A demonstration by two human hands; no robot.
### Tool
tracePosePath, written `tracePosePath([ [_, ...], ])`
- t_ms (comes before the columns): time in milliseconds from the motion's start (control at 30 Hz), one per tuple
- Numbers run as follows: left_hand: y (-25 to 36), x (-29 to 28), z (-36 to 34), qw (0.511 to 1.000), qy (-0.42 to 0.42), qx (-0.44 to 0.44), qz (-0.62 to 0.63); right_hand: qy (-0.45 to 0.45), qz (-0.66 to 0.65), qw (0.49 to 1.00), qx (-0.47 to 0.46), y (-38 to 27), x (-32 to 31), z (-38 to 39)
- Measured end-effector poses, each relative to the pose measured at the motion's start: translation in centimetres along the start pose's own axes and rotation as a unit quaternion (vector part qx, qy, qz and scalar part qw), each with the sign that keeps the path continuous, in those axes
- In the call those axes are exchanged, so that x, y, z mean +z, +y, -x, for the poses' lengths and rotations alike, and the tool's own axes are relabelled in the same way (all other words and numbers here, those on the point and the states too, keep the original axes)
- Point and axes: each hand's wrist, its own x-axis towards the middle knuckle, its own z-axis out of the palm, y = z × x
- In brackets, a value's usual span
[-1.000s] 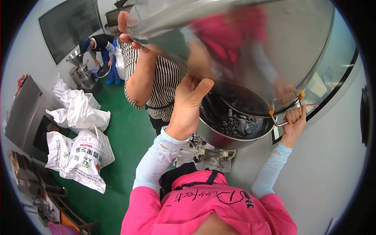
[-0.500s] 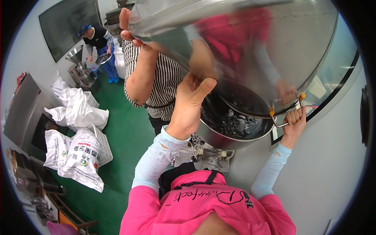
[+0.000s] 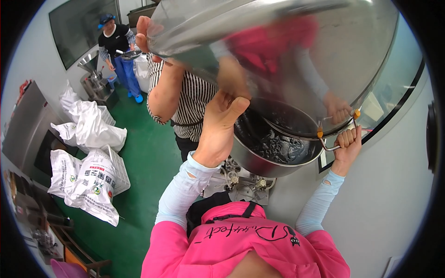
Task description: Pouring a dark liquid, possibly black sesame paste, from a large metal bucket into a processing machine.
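Observation:
A large shiny steel pot is tilted above a round steel basin that contains glossy black paste. My right hand is closed around the pot's metal handle, which has orange fittings at its ends. My left hand holds the lower left side of the pot, its thumb out and its fingers partly hidden against the metal. Another person's hand grips the pot's far left edge. The pot's mouth is hidden from this view.
A co-worker in a striped top stands just beyond my left arm. Farther off, a person in a dark top holds a pan beside a funnel-topped machine. White sacks lie on the green floor; valves sit below the basin.
The distant person has straightened up and raised the pan. My left hand appears slightly farther left and lower. The tilted pot and my right hand are almost unchanged.

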Motion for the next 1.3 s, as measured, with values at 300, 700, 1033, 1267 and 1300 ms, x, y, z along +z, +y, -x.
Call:
tracePosePath([
  [300,-0.4,-1.3,1.1,0.999,0.020,0.009,0.032,0.006,0.030,0.999,-0.014,0.1,1.4,0.5],
  [700,-2.2,-4.2,1.7,0.996,-0.024,0.051,0.063,-0.078,0.034,0.996,0.002,-0.1,2.5,1.1],
  [1033,-2.6,-5.2,2.7,0.995,0.013,0.010,0.094,-0.047,0.060,0.997,-0.023,0.3,4.1,2.2],
  [1267,-3.4,-6.8,4.4,0.990,0.031,0.017,0.136,-0.065,0.082,0.994,-0.029,0.9,6.9,2.8],
  [1300,-3.3,-7.2,4.5,0.989,0.031,0.022,0.141,-0.078,0.085,0.993,-0.017,1.1,7.4,2.8],
])
